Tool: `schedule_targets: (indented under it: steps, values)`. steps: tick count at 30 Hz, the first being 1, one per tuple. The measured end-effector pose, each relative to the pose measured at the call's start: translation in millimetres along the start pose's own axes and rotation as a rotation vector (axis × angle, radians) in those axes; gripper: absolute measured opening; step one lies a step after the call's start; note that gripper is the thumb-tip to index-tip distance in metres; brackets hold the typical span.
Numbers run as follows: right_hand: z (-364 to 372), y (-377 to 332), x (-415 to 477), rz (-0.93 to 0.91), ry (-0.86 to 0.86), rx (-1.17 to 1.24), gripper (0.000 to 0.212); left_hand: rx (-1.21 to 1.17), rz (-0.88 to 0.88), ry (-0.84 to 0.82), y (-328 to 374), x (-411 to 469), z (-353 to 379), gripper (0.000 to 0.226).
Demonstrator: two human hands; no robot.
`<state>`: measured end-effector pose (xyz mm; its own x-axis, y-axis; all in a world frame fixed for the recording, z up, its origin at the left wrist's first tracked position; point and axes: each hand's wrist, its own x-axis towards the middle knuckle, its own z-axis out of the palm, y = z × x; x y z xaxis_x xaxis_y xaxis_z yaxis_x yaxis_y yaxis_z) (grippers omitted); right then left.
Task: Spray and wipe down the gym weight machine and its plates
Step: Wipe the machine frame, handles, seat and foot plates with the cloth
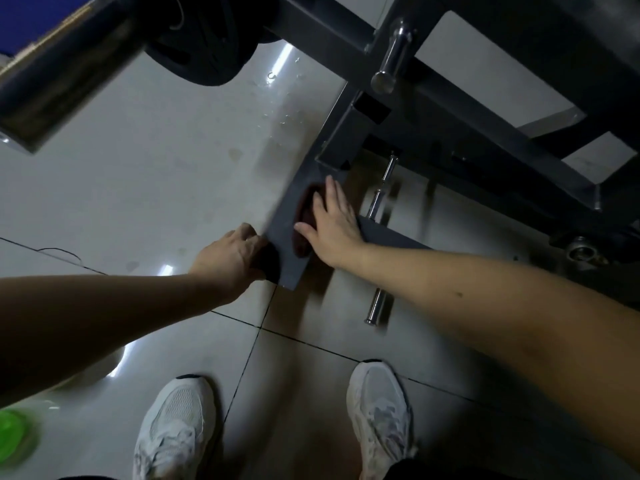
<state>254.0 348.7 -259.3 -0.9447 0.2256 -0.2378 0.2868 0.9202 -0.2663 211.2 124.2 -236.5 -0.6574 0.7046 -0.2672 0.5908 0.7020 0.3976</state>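
Atop beam (282, 239): cloth (305, 211) under right hand (334, 230)

2 hands are counted: left hand (232, 254), right hand (334, 230). 1 dark red cloth (306, 209). 2 white shoes: left shoe (176, 420), right shoe (381, 407). 1 green obj. (14, 438), lower left. 1 machine frame (450, 147). 1 thick chrome peg (393, 57), upper right; approx. 3 thin pins (375, 306) are seen below it. Min. 1 dark plate (201, 53), top centre.

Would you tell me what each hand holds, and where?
Left hand grips the machine foot at its end; right hand presses a dark red cloth flat.
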Motion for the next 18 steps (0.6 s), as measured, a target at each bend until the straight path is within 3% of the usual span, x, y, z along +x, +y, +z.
schedule_targets:
  steps: [4, 8, 10, 12, 16, 18]
  values:
    - [16.6, -1.1, -20.5, -0.157, 0.132, 0.103, 0.054, 0.021, 0.008, 0.000, 0.1, -1.4, 1.3, 0.047]
    - [28.6, 24.7, -65.2, -0.490, 0.017, 0.167, 0.042, 0.027, 0.019, -0.017, 0.6, -2.7, 0.1, 0.046]
    - [21.4, 38.3, -52.9, -0.560, -0.010, 0.122, 0.040, 0.054, 0.028, -0.018, 1.0, -0.9, -0.8, 0.044]
    - [9.2, 43.5, -20.7, -0.489, 0.017, 0.086, 0.038, 0.065, 0.024, -0.017, 1.4, 1.2, -1.8, 0.040]
    - [-24.7, 27.1, 42.2, -0.119, 0.115, -0.097, 0.043, 0.068, 0.025, -0.032, 1.1, 2.2, -5.7, 0.041]
    - [-27.4, 14.1, 52.4, -0.066, 0.106, -0.110, 0.052, 0.059, 0.015, -0.043, 1.2, 1.9, -6.5, 0.043]
